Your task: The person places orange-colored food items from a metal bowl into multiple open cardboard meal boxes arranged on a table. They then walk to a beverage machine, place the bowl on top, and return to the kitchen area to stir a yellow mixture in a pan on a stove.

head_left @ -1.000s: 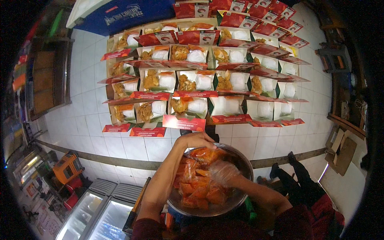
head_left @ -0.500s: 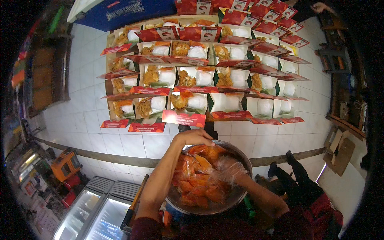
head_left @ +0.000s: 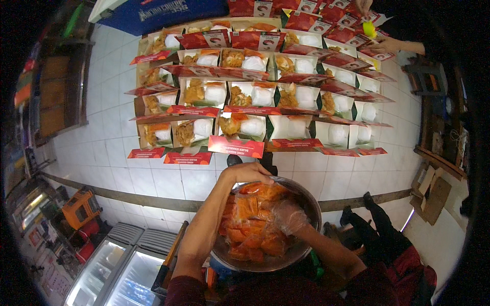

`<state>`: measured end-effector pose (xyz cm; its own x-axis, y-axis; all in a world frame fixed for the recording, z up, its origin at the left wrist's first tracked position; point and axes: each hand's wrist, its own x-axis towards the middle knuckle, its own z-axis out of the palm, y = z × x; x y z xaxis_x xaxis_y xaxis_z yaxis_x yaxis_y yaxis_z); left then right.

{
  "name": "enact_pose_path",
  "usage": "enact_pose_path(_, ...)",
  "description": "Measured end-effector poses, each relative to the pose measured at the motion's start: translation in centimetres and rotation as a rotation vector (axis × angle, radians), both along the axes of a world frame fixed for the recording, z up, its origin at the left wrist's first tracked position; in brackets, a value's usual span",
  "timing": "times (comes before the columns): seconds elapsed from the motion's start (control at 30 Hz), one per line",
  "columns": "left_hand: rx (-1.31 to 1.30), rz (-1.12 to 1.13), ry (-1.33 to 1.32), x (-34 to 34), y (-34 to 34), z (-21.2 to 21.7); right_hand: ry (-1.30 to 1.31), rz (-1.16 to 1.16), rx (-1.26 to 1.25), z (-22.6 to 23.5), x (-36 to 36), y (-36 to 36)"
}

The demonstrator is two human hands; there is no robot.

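A large round metal bowl (head_left: 312, 196) is held close in front of my body. It is filled with small clear plastic packets of orange-red sauce (head_left: 250, 224). My left hand (head_left: 249, 173) is closed over the bowl's far rim, with its fingers bent over the edge. Inside the bowl, my right hand (head_left: 292, 217), in a clear plastic glove, reaches down among the packets at the right side. Its fingertips are blurred and partly hidden, so whether they grip a packet does not show. Beyond the bowl stand rows of open meal boxes with fried chicken (head_left: 230, 126) and white wrapped rounds (head_left: 252, 127).
Some nearest-row boxes (head_left: 289, 130) hold no chicken. Closed red boxes (head_left: 260, 41) are stacked at the back, beside a blue cooler box (head_left: 163, 16). At the upper right a co-worker's hand (head_left: 385, 47) reaches over boxes. Glass-door fridges (head_left: 99, 273) stand lower left.
My right hand has shifted slightly within the bowl, while my left hand stays on the rim. A co-worker's arm has come in at the upper right, near a bright yellow thing.
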<state>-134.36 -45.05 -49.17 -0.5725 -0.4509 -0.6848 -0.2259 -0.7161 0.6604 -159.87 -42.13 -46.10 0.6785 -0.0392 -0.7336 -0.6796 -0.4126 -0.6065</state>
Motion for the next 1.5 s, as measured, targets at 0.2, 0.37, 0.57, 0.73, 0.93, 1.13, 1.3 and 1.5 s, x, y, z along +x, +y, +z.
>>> enact_pose_path(0.2, -0.019, -0.003, 0.011, -0.2, 0.8, -1.2, 0.002, -0.641, 0.553, 2.6, -1.2, -4.6)
enact_pose_path(0.37, -0.068, 0.011, -0.028, 0.2, 0.9, -0.6, 0.044, -0.687, 0.614, 7.2, -0.2, -7.9)
enact_pose_path(0.57, -0.064, -0.003, -0.13, 0.5, 1.4, -0.9, -0.245, -0.935, 0.734, 9.6, 0.5, -13.0)
enact_pose_path(0.73, 0.056, -0.051, -0.061, 0.4, 1.3, -2.4, -0.37, -0.959, 0.485, 9.5, 0.0, -19.1)
enact_pose_path(0.93, 0.06, 0.044, -0.047, -0.1, 1.9, -3.0, -0.584, -0.868, 0.019, 7.7, 1.9, -30.9)
enact_pose_path(1.13, 0.022, 0.047, 0.044, -0.7, 1.0, -3.3, -0.108, -0.234, -0.788, -1.1, 5.9, -36.4)
enact_pose_path(1.3, 0.013, 0.058, 0.014, -0.3, 0.0, -1.7, 0.184, 0.409, -0.92, -9.2, 8.1, -37.4)
enact_pose_path(1.5, 0.044, 0.095, 0.018, 0.3, -0.1, -1.3, -0.016, 0.24, -1.027, -13.1, 7.6, -35.8)
